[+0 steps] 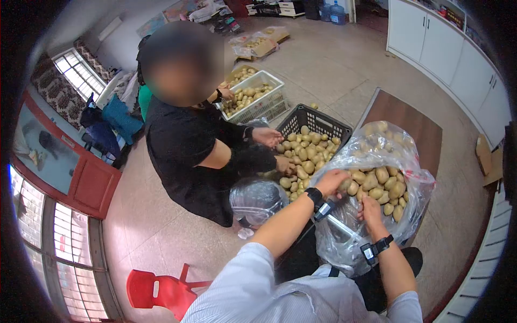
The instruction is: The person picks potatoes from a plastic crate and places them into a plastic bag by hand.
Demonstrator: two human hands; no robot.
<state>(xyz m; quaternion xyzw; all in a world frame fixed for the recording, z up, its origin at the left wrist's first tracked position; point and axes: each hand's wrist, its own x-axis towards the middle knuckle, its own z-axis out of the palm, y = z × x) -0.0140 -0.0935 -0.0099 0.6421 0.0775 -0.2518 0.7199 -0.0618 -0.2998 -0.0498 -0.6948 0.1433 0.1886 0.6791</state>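
A large clear plastic bag (344, 253) lies in front of me, its mouth wide around a heap of brown kiwifruit (381, 175). My left hand (331, 183) is over the left side of the bag's mouth, its fingers closed on a kiwifruit (344, 186). At the near rim, my right hand (370, 212) has its fingers curled in and appears to grip the bag's edge; its fingertips are partly hidden. Left of the bag stands a black crate (342, 129) holding many kiwifruit (308, 153). Another person's hands (268, 137) reach over that crate.
A co-worker in black (188, 151) crouches on the left. Behind the black crate is a white crate (277, 97) of kiwifruit, with a further hand at it. A brown board (398, 113) lies beneath the bag. A red chair (167, 290) stands at the lower left, white cabinets (444, 51) at right.
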